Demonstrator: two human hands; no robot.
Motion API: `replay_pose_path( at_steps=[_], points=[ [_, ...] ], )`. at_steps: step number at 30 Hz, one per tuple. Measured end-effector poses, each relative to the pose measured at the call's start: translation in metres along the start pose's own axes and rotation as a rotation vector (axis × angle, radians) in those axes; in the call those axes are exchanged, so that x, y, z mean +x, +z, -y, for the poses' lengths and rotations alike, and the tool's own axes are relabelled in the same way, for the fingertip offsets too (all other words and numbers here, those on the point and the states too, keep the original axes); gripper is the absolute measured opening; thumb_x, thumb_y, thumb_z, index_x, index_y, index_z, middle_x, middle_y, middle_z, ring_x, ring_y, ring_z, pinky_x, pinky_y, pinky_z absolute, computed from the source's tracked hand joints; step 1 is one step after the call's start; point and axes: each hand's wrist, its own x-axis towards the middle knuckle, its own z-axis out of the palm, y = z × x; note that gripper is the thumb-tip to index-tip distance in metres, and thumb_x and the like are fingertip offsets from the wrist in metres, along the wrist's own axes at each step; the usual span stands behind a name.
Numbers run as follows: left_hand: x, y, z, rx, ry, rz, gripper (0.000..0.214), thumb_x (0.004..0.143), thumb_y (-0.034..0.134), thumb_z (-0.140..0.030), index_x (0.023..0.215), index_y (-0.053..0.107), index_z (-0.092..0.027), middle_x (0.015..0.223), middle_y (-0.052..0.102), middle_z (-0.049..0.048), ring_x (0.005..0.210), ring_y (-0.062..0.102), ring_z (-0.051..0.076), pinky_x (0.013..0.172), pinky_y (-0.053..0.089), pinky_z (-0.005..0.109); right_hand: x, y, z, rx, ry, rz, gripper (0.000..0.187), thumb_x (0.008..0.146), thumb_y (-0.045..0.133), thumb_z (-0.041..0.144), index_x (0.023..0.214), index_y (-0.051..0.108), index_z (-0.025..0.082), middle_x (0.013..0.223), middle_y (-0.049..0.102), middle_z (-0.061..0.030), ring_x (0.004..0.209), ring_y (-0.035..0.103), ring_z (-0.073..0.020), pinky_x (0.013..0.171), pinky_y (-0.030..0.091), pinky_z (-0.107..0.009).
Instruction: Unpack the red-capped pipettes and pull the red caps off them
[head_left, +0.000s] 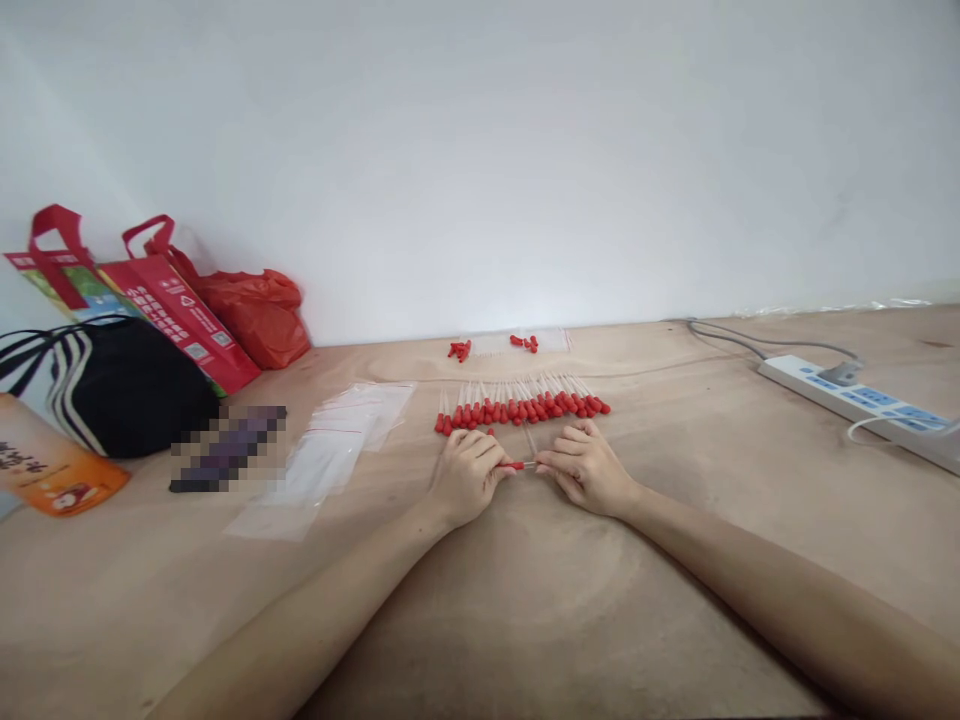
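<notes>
Red bulb [513,465] pinched by left hand [469,472], thin tube [529,464] by right hand [589,466]; crooked pressure may bend tube, I think.

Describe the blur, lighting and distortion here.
Head view: the plain whitish wall is brightest mid-frame; soft shadow edges the bare right forearm; the thin red-ended sticks have faint, translucent tips; coarse pixels mask a dark elongated object; a red printed shopping bag leans outward, perhaps lens distortion.

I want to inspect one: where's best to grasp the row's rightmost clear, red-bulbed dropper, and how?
Probably its thick red bulb, from the near right: it points that way, with no neighbour there, and the thin end faces the white wall.
</notes>
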Motion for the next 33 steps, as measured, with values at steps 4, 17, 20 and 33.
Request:
replay_pose_path(
  at_steps=[4, 17, 20, 33],
  points=[
    [-0.002, -0.004, 0.004, -0.027, -0.013, 0.001, 0.021, 0.085, 0.047, -0.028, 0.070, 0.055, -0.017, 0.073, 0.061, 0.0017, 0.073, 0.051, 0.016, 0.071, 0.033, 0.033, -0.004, -0.002, -0.004, 0.011, 0.016, -0.010, 0.024, 0.086, 0.042, 0.027, 0.080, 0.064, 0.017, 0.057, 0.051, -0.0012, 0.064, 0.040, -0.0134, 0.068, 0.029, -0.031],
    [-0.007, -0.002, 0.024, -0.232, -0.417, -0.221, 0.020, 0.078, 0.048, -0.018, 0.096, 0.056, -0.017, 0.079, 0.052, 0.0022, 0.065, 0.054, 0.011, 0.059, 0.048, 0.023, -0.007, 0.011, -0.016, 0.198, 0.311, -0.096, 0.031, 0.085, 0.035, 0.019, 0.106, 0.057, 0.017, 0.075, 0.053, -0.0061, 0.068, 0.051, -0.0146, 0.063, 0.045, -0.029],
    [-0.006, 0.000, 0.026, -0.301, -0.515, -0.177, 0.012, 0.075, 0.053, -0.022, 0.086, 0.053, -0.016, 0.071, 0.052, -0.0008, 0.057, 0.052, 0.009, 0.053, 0.047, 0.022, -0.006, 0.014, -0.018, 0.194, 0.321, -0.106, 0.028, 0.083, 0.037, 0.017, 0.100, 0.059, 0.018, 0.079, 0.054, -0.0067, 0.073, 0.053, -0.0154, 0.067, 0.047, -0.031],
    [-0.003, -0.009, 0.039, -0.153, -0.585, -0.196, 0.024, 0.075, 0.056, -0.033, 0.092, 0.055, -0.017, 0.078, 0.057, 0.0030, 0.069, 0.054, 0.016, 0.064, 0.048, 0.031, 0.004, 0.015, -0.005, 0.259, 0.402, -0.017, 0.014, 0.079, 0.047, 0.018, 0.080, 0.060, 0.016, 0.078, 0.051, -0.0053, 0.069, 0.052, -0.0134, 0.063, 0.045, -0.027]
  ],
)
